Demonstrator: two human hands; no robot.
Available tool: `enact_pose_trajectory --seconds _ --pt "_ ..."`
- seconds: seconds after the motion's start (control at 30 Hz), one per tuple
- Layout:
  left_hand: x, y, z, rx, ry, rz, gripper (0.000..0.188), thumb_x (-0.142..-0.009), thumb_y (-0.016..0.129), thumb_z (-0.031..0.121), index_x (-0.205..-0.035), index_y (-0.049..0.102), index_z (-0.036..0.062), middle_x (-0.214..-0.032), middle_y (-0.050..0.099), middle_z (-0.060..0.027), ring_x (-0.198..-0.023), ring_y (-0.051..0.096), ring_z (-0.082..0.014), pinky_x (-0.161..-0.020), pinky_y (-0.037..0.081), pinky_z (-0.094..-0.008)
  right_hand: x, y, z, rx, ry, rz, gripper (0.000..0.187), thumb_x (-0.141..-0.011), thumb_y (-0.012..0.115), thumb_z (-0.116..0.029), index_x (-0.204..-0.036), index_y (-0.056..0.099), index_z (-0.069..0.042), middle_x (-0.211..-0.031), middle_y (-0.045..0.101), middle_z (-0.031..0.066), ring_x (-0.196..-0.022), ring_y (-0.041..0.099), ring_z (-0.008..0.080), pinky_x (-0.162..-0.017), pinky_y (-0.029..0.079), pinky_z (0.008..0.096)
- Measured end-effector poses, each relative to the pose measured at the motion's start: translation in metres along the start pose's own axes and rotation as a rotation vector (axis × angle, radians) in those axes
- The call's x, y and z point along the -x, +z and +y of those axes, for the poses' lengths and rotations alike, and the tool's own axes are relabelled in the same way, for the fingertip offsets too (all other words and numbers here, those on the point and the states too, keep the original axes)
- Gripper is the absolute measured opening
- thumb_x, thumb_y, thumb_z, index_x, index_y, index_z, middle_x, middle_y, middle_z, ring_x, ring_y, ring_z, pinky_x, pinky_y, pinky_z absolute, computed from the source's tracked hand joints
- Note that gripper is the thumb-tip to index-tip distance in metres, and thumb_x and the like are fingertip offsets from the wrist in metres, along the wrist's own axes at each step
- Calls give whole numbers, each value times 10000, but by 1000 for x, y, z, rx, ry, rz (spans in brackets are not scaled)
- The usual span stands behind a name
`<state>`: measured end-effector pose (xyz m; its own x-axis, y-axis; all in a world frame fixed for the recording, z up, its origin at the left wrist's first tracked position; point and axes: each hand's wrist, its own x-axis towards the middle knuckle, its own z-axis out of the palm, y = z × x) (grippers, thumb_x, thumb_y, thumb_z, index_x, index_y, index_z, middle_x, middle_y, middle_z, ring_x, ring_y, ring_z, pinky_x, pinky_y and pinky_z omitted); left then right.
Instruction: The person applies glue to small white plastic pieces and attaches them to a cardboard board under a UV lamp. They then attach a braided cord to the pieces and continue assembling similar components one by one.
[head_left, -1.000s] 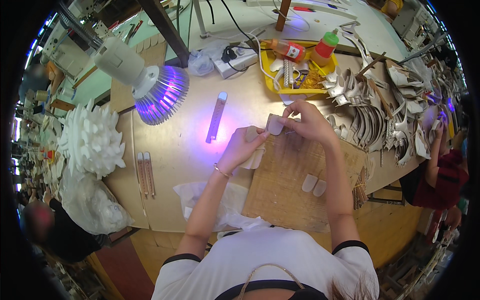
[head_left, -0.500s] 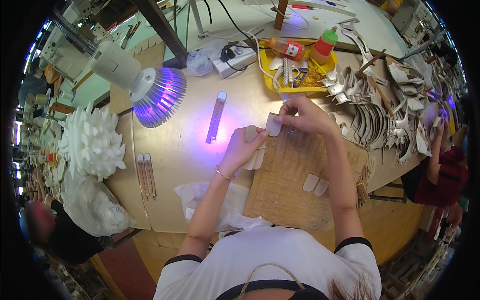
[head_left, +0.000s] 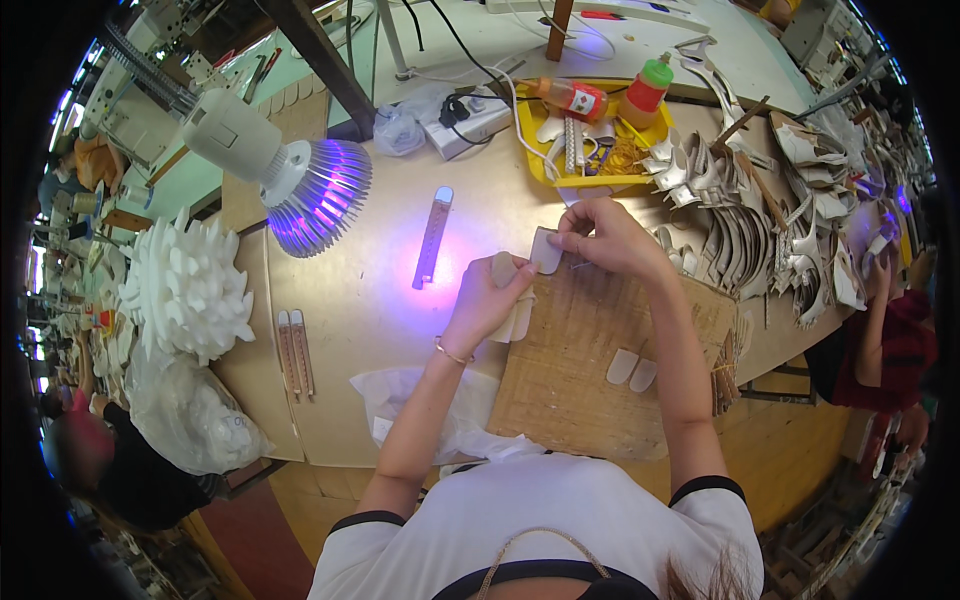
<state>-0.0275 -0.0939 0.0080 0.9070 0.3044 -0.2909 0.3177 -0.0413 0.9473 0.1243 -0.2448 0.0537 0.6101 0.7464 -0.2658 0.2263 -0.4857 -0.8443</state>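
Between both hands I hold a small pale tab with a rounded end (head_left: 546, 252), above the far left corner of the brown board (head_left: 570, 370). My left hand (head_left: 492, 295) pinches its lower left edge and also keeps more beige rounded pieces (head_left: 517, 318) in its palm and fingers. My right hand (head_left: 608, 238) is closed on the tab's upper right edge, thumb against fingers. Two similar pale tabs (head_left: 622, 366) lie side by side on the board. A perforated strip (head_left: 433, 238) rests in the purple light left of my hands.
A lamp with a finned head (head_left: 318, 197) hangs at the left, near a white spiky stack (head_left: 185, 285). Beyond my hands is a yellow tray (head_left: 540, 165) with bottles. Curved strap pieces (head_left: 745, 235) pile up at the right. Two brown strips (head_left: 295, 352) lie left. Other people work on both sides.
My hands and the tab stay nearly in place, with only a slight shift of the fingers. The view has moved a little.
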Motion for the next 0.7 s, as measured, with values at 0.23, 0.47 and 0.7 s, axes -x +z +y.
enact_pose_trajectory --seconds 0.23,0.47,0.7 --pt "0 2 1 7 -26 6 249 -910 681 242 -902 657 -6 -699 632 -21 -580 622 -103 -521 491 -250 4 2 2 -29 -37 40 250 -830 739 -250 -861 679 -9 -734 669 72 -675 614 156 -627 495 313" --pt "1 2 3 -53 -8 29 251 -905 684 233 -928 658 -16 -701 633 -34 -583 628 -113 -520 493 -256 7 20 3 224 -11 26 320 -869 698 -321 -1005 690 -31 -814 683 128 -764 645 231 -736 498 349" --pt "6 1 10 28 -35 24 256 -902 684 228 -926 648 -25 -702 627 -39 -559 606 -120 -511 488 -253 8 17 -4 278 19 10 414 -870 652 -435 -1027 711 -56 -944 707 177 -881 680 326 -771 524 416"
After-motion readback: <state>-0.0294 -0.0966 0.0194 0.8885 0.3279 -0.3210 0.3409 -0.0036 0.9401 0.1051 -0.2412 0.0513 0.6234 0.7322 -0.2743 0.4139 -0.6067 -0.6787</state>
